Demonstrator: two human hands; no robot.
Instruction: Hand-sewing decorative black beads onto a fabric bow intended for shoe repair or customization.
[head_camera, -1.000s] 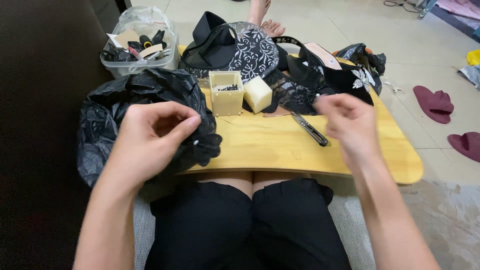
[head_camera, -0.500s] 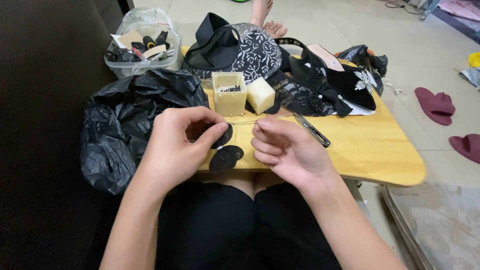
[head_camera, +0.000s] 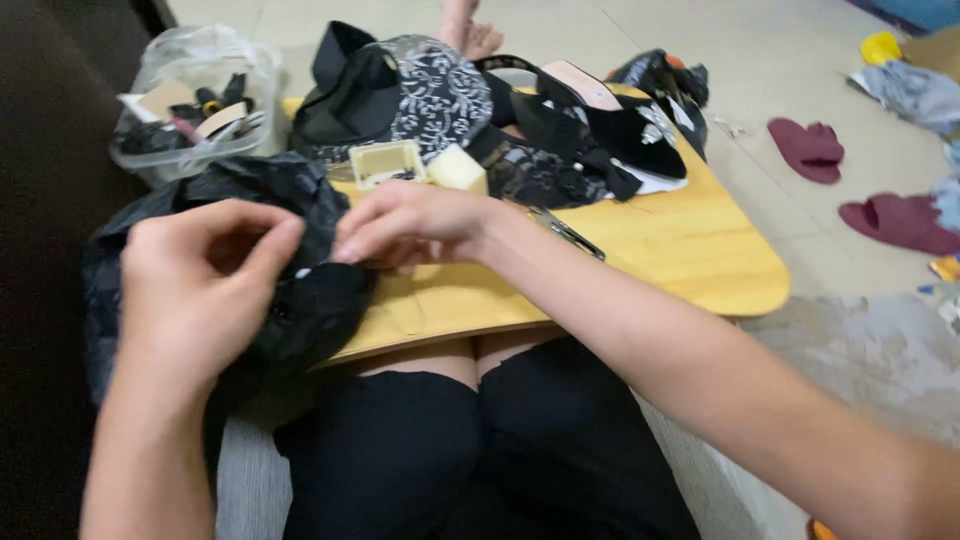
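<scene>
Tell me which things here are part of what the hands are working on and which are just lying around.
In hand:
- left hand and right hand, fingertips meeting over the black lace fabric
- wooden lap board under the work

Lying about:
- small open box and pale block
- black tool on the board
- patterned fabric pile
- clear plastic tub
- maroon slippers on the floor

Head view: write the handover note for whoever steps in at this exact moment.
Left hand: raised over the black plastic bag, thumb and fingers pinched; what sits in that grip cannot be made out.
Right hand: reaches across to the same bag, fingertips meeting the left hand's.
Wooden lap board: carries a small open box, a pale block, a dark slim tool and black fabric pieces.
Done or left: not visible.
</scene>
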